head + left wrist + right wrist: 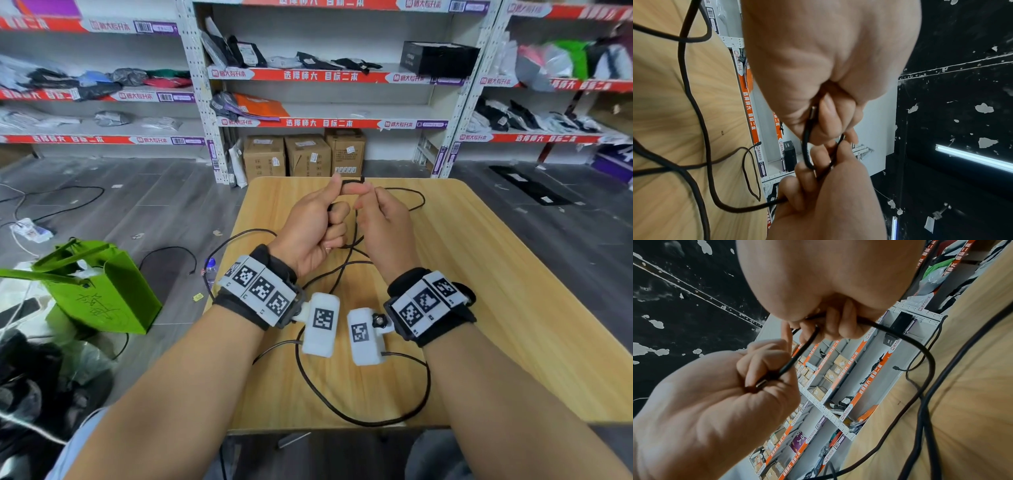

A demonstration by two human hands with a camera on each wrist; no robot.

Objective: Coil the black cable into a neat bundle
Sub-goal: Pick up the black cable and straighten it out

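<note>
Shelves [329, 75] with red edge strips fill the far wall, holding bagged parcels, with cardboard boxes [305, 154] on the floor below the middle bay. A wooden table [513, 274] with rounded corners takes up the near centre. On the floor to the left stands a green bag [102, 291], with a water bottle [210, 270] between it and the table's left edge.

The cable [342, 404] lies loose across the table: one wide loop sags toward the near edge under the wrists, another curves past the left edge, and a thinner loop reaches the far right part of the top. From these loops strands rise to the two hands, which are held together above the far middle of the table.

The left hand [308, 226] is closed in a fist around the cable, thumb raised; the right-wrist view shows the metal plug [761, 383] at the cable's end tucked inside its curled fingers [756, 363]. The right hand [383, 222] is just beside it, fingertips touching the left hand, its fingers [807, 175] curled around the cable too. Between the two hands a short stretch of cable forms a small bend. From the right hand a strand drops and curves away onto the table.

Both wrists wear black straps with white marker blocks [260, 287], and thin wires trail from the white camera units [322, 325] below them.
</note>
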